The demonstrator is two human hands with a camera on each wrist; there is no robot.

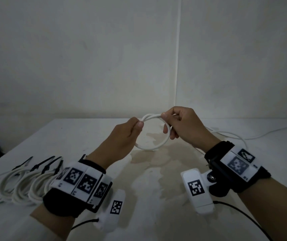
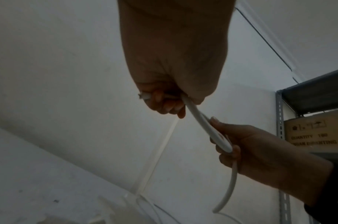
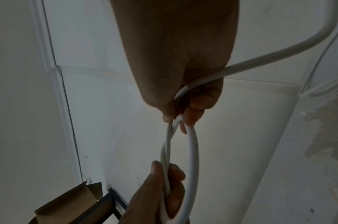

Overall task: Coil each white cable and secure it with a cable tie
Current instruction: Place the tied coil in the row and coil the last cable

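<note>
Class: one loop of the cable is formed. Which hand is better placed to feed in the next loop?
Right hand: the loose cable trails from its side. The left hand pinches the loop.

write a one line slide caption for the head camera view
Both hands, left hand and right hand, hold a first loop of white cable above the table, finished tied coils lying at left.

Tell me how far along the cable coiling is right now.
Done: several coiled bundles with black cable ties lie at the table's left. In hand: the left hand and right hand hold the first loop of another white cable. Left: its loose length still trails across the table, and no tie is on it yet.
</note>
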